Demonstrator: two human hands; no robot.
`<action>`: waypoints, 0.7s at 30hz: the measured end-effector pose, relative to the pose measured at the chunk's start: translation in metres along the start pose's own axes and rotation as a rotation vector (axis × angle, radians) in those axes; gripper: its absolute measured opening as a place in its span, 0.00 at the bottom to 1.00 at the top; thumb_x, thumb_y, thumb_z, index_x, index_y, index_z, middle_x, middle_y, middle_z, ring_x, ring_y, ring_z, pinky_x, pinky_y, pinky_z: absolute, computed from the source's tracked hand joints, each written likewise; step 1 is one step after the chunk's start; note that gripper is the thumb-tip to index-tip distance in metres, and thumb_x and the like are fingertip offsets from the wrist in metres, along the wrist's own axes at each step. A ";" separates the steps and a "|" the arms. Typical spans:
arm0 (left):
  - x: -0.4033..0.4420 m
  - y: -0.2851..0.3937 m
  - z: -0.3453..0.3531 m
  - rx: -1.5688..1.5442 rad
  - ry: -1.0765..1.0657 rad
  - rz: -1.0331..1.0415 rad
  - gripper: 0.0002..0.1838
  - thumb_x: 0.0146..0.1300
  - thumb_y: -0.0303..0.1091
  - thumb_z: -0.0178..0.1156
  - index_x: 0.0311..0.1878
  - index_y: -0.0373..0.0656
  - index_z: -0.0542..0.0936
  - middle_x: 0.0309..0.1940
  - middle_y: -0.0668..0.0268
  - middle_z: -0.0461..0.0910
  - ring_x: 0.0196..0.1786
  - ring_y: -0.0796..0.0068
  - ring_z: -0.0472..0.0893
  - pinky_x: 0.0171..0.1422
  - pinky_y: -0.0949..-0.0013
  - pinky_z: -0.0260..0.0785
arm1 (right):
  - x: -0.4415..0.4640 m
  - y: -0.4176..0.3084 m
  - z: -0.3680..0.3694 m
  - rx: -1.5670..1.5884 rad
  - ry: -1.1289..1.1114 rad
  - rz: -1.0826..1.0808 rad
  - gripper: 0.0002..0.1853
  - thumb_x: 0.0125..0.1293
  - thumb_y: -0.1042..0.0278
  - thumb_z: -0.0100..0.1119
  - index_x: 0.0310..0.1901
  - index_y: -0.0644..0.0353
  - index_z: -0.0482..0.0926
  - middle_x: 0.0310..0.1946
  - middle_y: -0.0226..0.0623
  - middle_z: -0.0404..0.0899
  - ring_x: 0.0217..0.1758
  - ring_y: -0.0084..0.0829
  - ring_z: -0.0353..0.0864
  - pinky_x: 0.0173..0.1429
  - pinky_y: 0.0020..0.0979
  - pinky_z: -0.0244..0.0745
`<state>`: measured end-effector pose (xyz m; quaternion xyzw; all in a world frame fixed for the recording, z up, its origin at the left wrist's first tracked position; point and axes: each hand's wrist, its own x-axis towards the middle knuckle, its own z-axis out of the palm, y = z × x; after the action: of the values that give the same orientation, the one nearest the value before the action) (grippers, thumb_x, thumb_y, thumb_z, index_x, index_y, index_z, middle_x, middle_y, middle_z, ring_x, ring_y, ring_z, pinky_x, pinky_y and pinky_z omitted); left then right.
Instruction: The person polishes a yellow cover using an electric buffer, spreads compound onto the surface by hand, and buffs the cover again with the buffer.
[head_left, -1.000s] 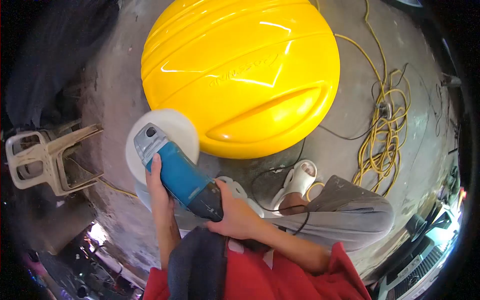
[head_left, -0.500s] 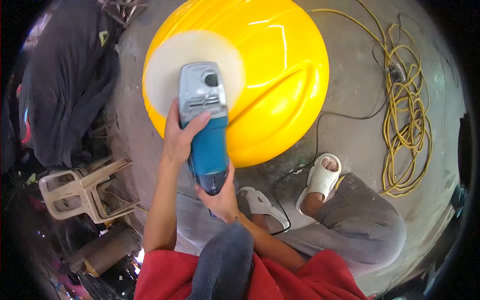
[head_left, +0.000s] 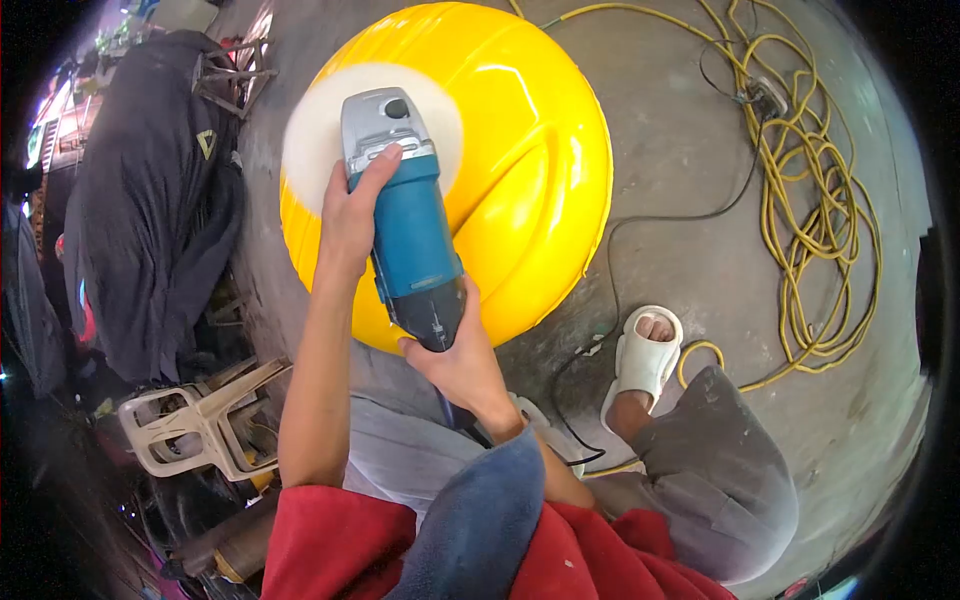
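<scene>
Clasping the blue power tool (head_left: 412, 230) with left hand (head_left: 350, 220) forward and right hand (head_left: 465, 360) rearward, you point its long axis away, its white pad (head_left: 310, 135), nearer your left hand, overlying the yellow panel (head_left: 525, 190).

Toward half past two, yellow cord (head_left: 800, 160) lies in tangled loops on the grey floor (head_left: 690, 260), one strand running off toward twelve. Dark cloth (head_left: 150, 220) drapes in folds at half past nine, bearing a V-shaped emblem (head_left: 206, 145). A frame (head_left: 233, 75) shows beside it at ten. A pale chair (head_left: 215, 420) is at eight, a brown cylinder (head_left: 228, 540) near it at half past seven.
</scene>
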<state>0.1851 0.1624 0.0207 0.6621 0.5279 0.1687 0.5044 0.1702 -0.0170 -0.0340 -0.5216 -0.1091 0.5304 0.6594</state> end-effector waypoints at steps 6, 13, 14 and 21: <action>0.018 0.019 0.036 0.066 -0.072 0.072 0.40 0.57 0.55 0.66 0.59 0.29 0.70 0.50 0.51 0.78 0.48 0.67 0.80 0.54 0.69 0.72 | 0.008 -0.024 -0.029 0.003 0.080 -0.026 0.51 0.52 0.72 0.70 0.71 0.68 0.44 0.51 0.48 0.74 0.54 0.38 0.78 0.60 0.33 0.71; 0.005 0.015 0.011 -0.014 -0.003 -0.027 0.38 0.59 0.53 0.65 0.62 0.30 0.69 0.51 0.53 0.77 0.49 0.68 0.79 0.55 0.69 0.72 | 0.008 -0.016 -0.022 -0.064 -0.024 0.021 0.50 0.52 0.73 0.69 0.70 0.68 0.45 0.50 0.46 0.75 0.52 0.36 0.79 0.57 0.33 0.72; 0.008 0.016 0.015 -0.015 -0.011 -0.026 0.38 0.59 0.53 0.65 0.62 0.30 0.69 0.51 0.53 0.77 0.49 0.68 0.79 0.55 0.69 0.72 | 0.009 -0.016 -0.021 -0.103 -0.016 0.007 0.49 0.53 0.73 0.69 0.70 0.68 0.45 0.50 0.45 0.76 0.50 0.35 0.79 0.56 0.32 0.73; 0.075 0.039 0.038 0.157 -0.178 0.045 0.43 0.56 0.57 0.66 0.61 0.26 0.69 0.52 0.50 0.76 0.52 0.63 0.78 0.58 0.68 0.69 | 0.061 -0.030 -0.021 0.114 0.082 -0.018 0.49 0.52 0.73 0.69 0.70 0.66 0.44 0.45 0.43 0.75 0.47 0.34 0.79 0.53 0.33 0.74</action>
<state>0.2630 0.2113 0.0141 0.7236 0.4775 0.0787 0.4922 0.2278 0.0233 -0.0436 -0.5036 -0.0563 0.5078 0.6967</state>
